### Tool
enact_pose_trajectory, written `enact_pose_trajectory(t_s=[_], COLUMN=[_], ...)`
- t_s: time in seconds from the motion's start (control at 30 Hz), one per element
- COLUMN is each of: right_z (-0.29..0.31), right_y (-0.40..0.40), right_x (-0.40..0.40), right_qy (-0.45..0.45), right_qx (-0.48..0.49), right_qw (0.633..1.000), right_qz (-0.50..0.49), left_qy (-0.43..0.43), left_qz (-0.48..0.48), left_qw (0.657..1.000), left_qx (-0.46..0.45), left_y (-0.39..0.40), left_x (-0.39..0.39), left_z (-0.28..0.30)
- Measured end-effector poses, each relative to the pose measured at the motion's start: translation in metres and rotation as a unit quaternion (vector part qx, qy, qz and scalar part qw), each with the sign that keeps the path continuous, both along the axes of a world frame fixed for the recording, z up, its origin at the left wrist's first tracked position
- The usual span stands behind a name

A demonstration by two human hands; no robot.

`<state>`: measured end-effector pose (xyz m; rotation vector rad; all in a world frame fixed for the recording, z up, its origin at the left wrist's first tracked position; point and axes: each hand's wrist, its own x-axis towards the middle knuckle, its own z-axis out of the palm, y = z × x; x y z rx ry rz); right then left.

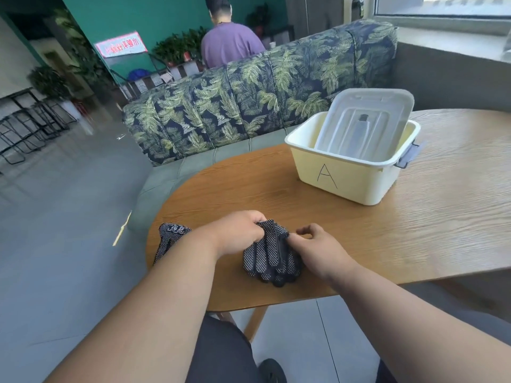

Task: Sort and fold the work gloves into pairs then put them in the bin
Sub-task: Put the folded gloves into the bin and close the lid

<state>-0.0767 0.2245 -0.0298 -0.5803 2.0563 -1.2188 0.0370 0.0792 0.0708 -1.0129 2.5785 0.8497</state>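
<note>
Both hands work one stacked glove pair on the tabletop. Left hand fingers grip its cuff end; right hand fingers pinch it. Another glove awaits. The bin apparently holds only its lid.

Dark dotted gloves near-table-edge; open bin beyond.

Dark gloves speckled with white dots, a pale yellow bin marked with a black A, an orange-brown wood-grain bench.
</note>
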Motion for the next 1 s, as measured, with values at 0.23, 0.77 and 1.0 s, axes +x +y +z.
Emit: enact_pose_trajectory(t_s=[0.23, 0.77, 1.0], right_z=[-0.004, -0.003, 0.005], right_y=[-0.004, -0.001, 0.0], right_x=[-0.006, -0.008, -0.004], right_qy=[-0.008, -0.04, -0.134], right_qx=[0.003, -0.048, -0.092], right_qw=[1.0, 0.998, 0.987], right_qz=[-0.001, 0.013, -0.005], left_qy=[-0.047, 0.129, 0.219], left_qz=[-0.001, 0.349, 0.342], left_qw=[0.997, 0.881, 0.838], left_qx=[-0.06, 0.293, 0.363], left_y=[-0.006, 0.004, 0.024], left_x=[-0.003, 0.027, 0.016], left_z=[-0.016, -0.061, -0.061])
